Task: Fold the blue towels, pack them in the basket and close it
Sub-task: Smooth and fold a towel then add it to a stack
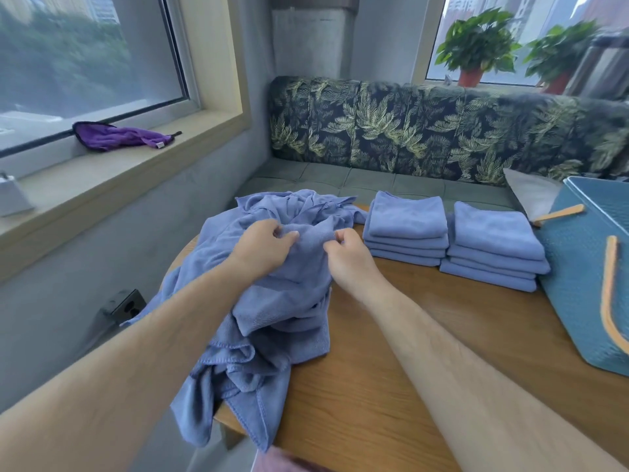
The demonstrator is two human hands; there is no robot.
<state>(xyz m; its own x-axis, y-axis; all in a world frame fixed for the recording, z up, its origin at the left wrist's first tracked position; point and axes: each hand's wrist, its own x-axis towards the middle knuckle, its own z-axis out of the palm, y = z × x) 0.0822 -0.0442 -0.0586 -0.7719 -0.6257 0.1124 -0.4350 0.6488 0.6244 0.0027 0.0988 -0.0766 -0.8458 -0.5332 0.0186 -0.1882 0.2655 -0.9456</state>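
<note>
The wooden table (391,386) carries a loose heap of unfolded blue towels (265,321) spilling over its left edge, with the teal basket (575,287) standing open at the right edge. Between them sit two neat stacks of folded towels (452,240), side by side. On top of the heap, the left hand (262,247) and right hand (350,260) each pinch a fold of one towel.
</note>
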